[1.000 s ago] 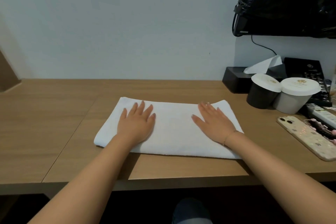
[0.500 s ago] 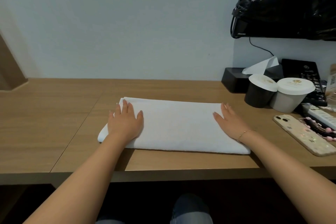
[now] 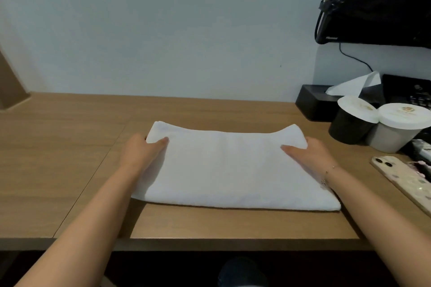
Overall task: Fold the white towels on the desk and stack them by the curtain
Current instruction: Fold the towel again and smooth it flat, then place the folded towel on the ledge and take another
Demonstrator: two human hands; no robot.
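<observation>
A folded white towel lies flat in the middle of the wooden desk. My left hand grips its far left end, thumb on top and fingers tucked under the edge. My right hand holds the far right end the same way, thumb on top. Both far corners of the towel are lifted slightly off the desk. The curtain is out of view.
At the right stand a black tissue box, two lidded cups, one black and one grey, and a phone lies near the edge. A black bag hangs on the wall. Bare desk stretches to the left.
Both hands slid outward from the towel's top to its ends. They went from lying flat on it to gripping its far corners, which now rise a little.
</observation>
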